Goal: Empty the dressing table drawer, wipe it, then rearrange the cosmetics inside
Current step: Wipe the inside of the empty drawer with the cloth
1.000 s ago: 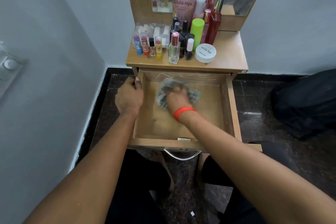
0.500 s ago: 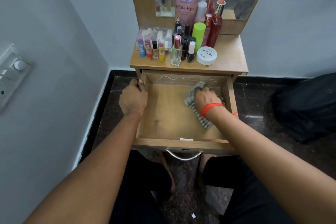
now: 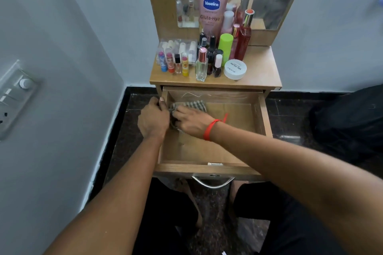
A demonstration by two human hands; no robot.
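The drawer [image 3: 262,122] is pulled out, showing a smooth wooden floor. Its left wall is gripped by the left hand [image 3: 153,120], probably to steady it. A soft checked cloth [image 3: 192,104] is bunched under the curled fingers of the right hand [image 3: 192,122] at the back-left corner, for wiping. The cosmetics [image 3: 202,64], glossy bottles and tubes, are parked on the tabletop's [image 3: 263,68] left half.

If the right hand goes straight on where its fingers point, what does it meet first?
With its cloth, probably the drawer's left wall, where the left hand grips; depth is unclear.
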